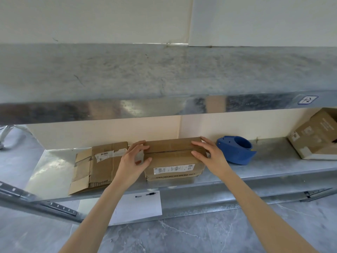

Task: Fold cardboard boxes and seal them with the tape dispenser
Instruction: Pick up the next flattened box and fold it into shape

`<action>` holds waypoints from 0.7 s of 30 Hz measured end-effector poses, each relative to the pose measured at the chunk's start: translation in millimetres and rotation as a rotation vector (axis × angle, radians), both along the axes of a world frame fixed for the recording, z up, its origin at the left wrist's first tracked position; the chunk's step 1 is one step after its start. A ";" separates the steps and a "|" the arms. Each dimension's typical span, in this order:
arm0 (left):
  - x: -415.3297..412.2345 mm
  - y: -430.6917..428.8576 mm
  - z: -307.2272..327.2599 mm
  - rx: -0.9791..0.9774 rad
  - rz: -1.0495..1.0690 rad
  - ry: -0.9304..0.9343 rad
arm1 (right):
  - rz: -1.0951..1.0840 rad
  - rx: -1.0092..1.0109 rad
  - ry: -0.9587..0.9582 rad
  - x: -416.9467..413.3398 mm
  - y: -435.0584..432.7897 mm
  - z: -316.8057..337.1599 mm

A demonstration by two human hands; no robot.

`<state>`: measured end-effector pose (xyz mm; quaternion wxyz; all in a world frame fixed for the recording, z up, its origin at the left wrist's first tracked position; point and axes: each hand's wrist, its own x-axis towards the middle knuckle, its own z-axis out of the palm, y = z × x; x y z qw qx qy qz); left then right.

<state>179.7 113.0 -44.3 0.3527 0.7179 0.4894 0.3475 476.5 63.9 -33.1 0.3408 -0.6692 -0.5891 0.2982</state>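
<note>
The box (173, 159) is sitting mid-shelf, both top flaps lying down and meeting along a dark seam (173, 151). The left hand (132, 159) is wrapping its end, fingers curling over the top and thumb hooking the front face. The right hand (211, 154) is spreading wide and flat over the other end, pressing the flaps down.

So the folding on this 1 is looking done, but I am seeing no fresh tape across that seam, so sealing is looking like the job ahead. The dispenser (237, 152) is lying at 3 o'clock from the box, just beside the right hand and untouched. At 9 o'clock a flat box (102, 167) is waiting, not yet folded, so at least 1 more is left.

Around them, the shelf (264, 167) is carrying another box (317, 136) far out at 2 o'clock, tilting, its state hard to tell. Down at 6 o'clock a paper (138, 207) with a pen (151, 194) is lying below. The upper shelf (164, 73) is hanging low at 12 o'clock, likely cramping any lift; the reach to the dispenser is looking free.
</note>
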 end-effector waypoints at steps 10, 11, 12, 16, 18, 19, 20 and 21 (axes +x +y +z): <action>-8.6 4.9 -5.8 -0.005 0.028 0.034 | 0.009 -0.028 0.089 -12.6 3.0 6.6; -3.9 3.8 -5.9 0.000 0.024 0.031 | 0.002 -0.026 0.074 -8.7 1.4 7.6; 0.2 2.8 -6.5 -0.003 0.024 0.020 | -0.002 -0.023 0.060 -5.4 0.1 8.1; 1.6 3.5 -8.7 -0.016 0.013 -0.004 | 0.003 -0.022 0.052 -3.5 1.4 5.9; -8.4 6.3 -8.9 -0.017 0.014 0.006 | 0.027 -0.035 0.065 -10.2 4.9 5.1; -14.3 7.8 -9.5 -0.021 0.018 0.012 | 0.039 -0.036 0.068 -14.0 7.0 4.2; -18.9 9.2 -9.7 -0.029 0.022 0.015 | 0.047 -0.036 0.070 -17.1 9.3 2.7; -21.8 10.5 -9.4 -0.039 0.031 0.015 | 0.052 -0.037 0.068 -19.3 11.4 2.0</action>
